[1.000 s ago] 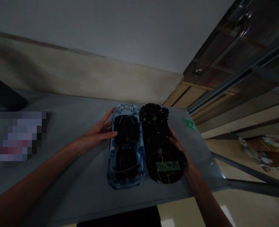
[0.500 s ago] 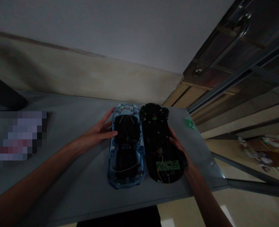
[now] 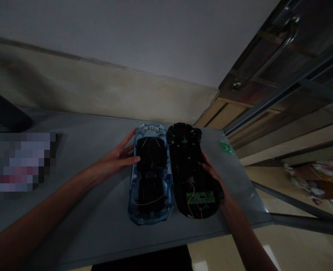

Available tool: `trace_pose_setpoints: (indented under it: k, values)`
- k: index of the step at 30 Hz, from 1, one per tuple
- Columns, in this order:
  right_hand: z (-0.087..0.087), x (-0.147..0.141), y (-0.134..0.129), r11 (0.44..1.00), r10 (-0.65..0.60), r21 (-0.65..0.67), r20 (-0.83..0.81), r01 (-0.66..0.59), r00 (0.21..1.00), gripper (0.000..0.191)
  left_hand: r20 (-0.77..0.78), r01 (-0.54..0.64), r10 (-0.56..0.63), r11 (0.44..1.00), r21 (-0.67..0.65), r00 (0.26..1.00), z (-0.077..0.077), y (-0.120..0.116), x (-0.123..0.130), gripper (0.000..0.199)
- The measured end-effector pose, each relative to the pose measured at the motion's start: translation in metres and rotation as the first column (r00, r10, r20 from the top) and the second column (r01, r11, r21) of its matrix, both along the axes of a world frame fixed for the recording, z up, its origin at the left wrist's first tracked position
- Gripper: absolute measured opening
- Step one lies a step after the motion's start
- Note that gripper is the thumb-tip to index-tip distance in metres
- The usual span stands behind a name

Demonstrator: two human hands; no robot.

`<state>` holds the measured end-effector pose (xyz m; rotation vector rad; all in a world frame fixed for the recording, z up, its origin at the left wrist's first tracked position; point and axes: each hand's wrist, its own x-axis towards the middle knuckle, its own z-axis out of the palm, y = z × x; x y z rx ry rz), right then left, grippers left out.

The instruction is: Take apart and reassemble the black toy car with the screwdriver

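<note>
A blue toy car body shell [image 3: 168, 188], its hollow inside facing up, lies on the grey table [image 3: 104, 222]. Beside it on the right is a black car chassis [image 3: 185, 162] with a green circuit board [image 3: 200, 197] and yellow wires near its close end. My left hand [image 3: 121, 156] grips the shell's left side, thumb over the edge. Along the chassis's right side rests my right hand [image 3: 211, 169], its fingers partly hidden by the chassis. The two car parts sit side by side, nearly touching.
A small green item [image 3: 226, 147] lies at the table's right. A dark object [image 3: 5, 111] and a blurred-out item [image 3: 25, 162] are at the left. Behind the table stands a wall [image 3: 112, 88]. Metal bars [image 3: 304, 220] and a basket of things [image 3: 314, 173] are on the right.
</note>
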<state>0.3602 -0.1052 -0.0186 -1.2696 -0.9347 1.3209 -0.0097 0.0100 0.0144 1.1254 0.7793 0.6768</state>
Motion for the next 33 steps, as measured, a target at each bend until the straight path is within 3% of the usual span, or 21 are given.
trace_pose_setpoints:
  k: [5, 33]
  values:
    - [0.001, -0.001, 0.0, 0.997, -0.065, -0.041, -0.023, 0.064, 0.998, 0.068, -0.019, -0.008, 0.008, 1.0, 0.01, 1.0, 0.001, -0.001, 0.0, 0.138]
    - [0.011, -0.008, 0.0, 0.992, -0.125, -0.035, -0.008, 0.124, 0.992, 0.066, -0.04, -0.034, 0.034, 0.999, 0.0, 0.999, -0.001, -0.001, 0.0, 0.14]
